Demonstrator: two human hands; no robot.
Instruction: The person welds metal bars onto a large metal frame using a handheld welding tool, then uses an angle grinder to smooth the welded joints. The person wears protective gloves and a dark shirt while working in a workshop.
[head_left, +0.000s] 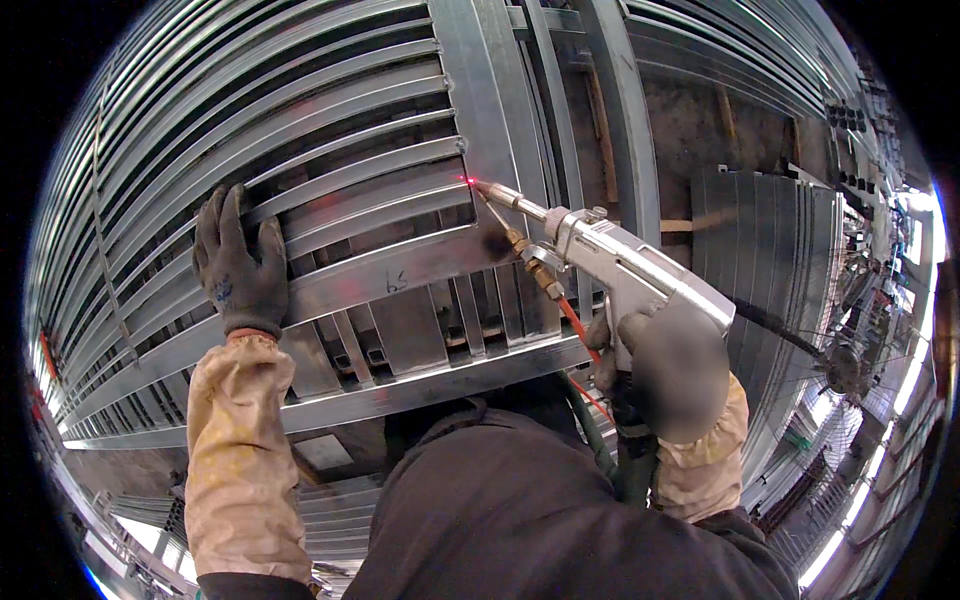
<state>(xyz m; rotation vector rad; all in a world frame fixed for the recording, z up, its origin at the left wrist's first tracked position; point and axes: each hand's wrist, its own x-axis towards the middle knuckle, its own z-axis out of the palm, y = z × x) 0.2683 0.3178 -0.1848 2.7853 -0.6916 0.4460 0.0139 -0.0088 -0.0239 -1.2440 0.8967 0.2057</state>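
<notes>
Two red dots of light glow where the copper-coloured nozzle of a gun-shaped tool comes up to the end of a bar in a silvery metal frame. I see the right hand clamped on the tool's dark grip, right of the middle; a grey blur covers much of that hand. The left hand lies on the frame's left part in a dark, knit-looking glove, thumb apart from the fingers, palm down over the bars.

Around them I have plenty crowding the view. The tool's body hides part of the frame's right side, and a torso in dark cloth blocks the near middle. An orange-red hose runs from brass fittings toward the grip. On the right I make out a stack of flat grey metal sheets; at the far right, long metal lengths lie side by side.

The bars are narrow, straight-edged and shiny, set parallel with dark gaps; the near rail is broader and smooth. Wrinkled, stained tan sleeves cover both forearms.
</notes>
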